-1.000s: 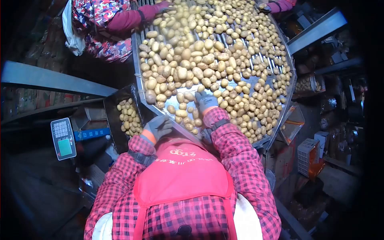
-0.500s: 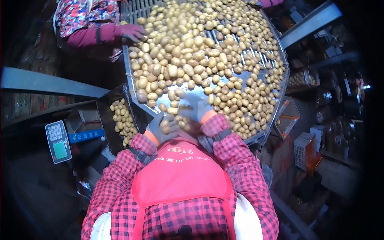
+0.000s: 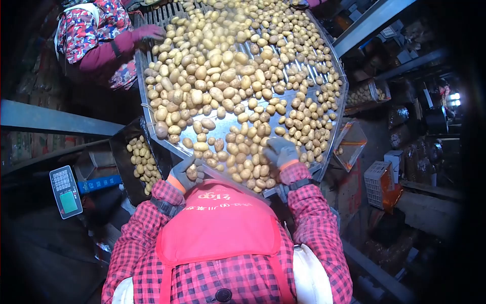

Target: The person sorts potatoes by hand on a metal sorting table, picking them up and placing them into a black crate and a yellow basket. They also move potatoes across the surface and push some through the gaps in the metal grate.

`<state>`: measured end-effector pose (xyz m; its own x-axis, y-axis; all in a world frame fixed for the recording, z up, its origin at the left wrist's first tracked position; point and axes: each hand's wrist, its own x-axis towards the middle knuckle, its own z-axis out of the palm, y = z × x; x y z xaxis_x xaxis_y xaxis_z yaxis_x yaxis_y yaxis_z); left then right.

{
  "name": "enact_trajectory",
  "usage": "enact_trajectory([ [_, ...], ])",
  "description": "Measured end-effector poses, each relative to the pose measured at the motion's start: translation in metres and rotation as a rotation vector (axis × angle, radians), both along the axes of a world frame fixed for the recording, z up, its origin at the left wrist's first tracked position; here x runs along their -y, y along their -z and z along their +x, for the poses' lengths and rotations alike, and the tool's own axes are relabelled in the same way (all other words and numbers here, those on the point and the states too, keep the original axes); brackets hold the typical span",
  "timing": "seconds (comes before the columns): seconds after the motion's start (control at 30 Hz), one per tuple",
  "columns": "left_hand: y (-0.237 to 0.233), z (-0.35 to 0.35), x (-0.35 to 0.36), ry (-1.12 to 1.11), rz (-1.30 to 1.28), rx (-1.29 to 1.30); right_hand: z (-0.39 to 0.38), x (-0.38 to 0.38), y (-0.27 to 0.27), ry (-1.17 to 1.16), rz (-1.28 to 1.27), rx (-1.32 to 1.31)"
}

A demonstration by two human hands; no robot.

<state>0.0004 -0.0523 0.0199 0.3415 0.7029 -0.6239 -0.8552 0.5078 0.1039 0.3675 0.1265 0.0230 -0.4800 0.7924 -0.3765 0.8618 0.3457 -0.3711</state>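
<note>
Potatoes (image 3: 223,91) cover much of a metal sorting table (image 3: 174,148) in front of me. My left hand (image 3: 187,172), in a grey glove with an orange cuff, is at the table's near left edge with its fingers wrapped round a potato (image 3: 192,172). My right hand (image 3: 281,151), gloved the same way, rests against the potatoes near the front edge, fingers bent and apart. Nothing shows in its grasp. A dense group of potatoes (image 3: 248,157) lies between my two hands.
At the upper left, a co-worker's gloved hand (image 3: 149,33) reaches the table's edge. A bin of potatoes (image 3: 142,159) and a scale (image 3: 66,192) stand left. A metal beam (image 3: 61,119) crosses the left side. At right are a clear-sided container (image 3: 350,144) and a white crate (image 3: 378,185).
My right hand has moved right and away from my left hand. More potatoes now lie between them near the front edge. The view has shifted slightly. My left hand still holds a potato.
</note>
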Motion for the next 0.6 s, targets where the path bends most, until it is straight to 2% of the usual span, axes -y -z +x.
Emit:
enact_trajectory([
  [0.03, -0.002, 0.004, -0.002, 0.004, -0.017, -0.013, 0.004, -0.02, -0.017, 0.067, -0.202, -0.006],
  [0.1, -0.003, 0.009, -0.003, 0.015, -0.013, -0.039, 0.035, -0.056, 0.027, 0.378, 0.025, -0.102],
  [0.2, 0.001, 0.012, -0.003, 0.02, -0.042, -0.087, 0.077, -0.069, 0.097, 0.579, 0.627, 0.06],
  [0.3, -0.01, 0.012, -0.005, 0.013, -0.042, -0.071, 0.052, -0.053, 0.07, 0.36, 0.38, 0.093],
  [0.33, -0.008, 0.01, -0.002, 0.003, -0.025, -0.036, 0.051, -0.045, 0.069, 0.275, 0.35, -0.077],
  [0.37, -0.009, 0.011, -0.002, -0.009, -0.011, 0.002, 0.05, -0.049, 0.061, 0.265, 0.296, -0.071],
  [0.4, -0.01, 0.013, -0.002, -0.008, -0.047, -0.128, 0.052, -0.054, 0.051, 0.254, 0.238, -0.063],
  [0.43, -0.009, 0.014, -0.002, -0.004, -0.054, -0.118, 0.052, -0.059, 0.035, 0.245, 0.18, -0.053],
  [0.47, -0.007, 0.016, -0.003, -0.001, -0.059, -0.109, 0.047, -0.072, 0.006, 0.251, 0.128, 0.236],
  [0.57, -0.01, 0.021, -0.006, 0.038, -0.113, -0.205, 0.107, -0.071, 0.095, 0.842, 0.801, -0.154],
  [0.6, -0.011, 0.023, -0.008, 0.055, -0.138, -0.257, 0.111, -0.068, 0.102, 0.807, 0.735, -0.035],
])
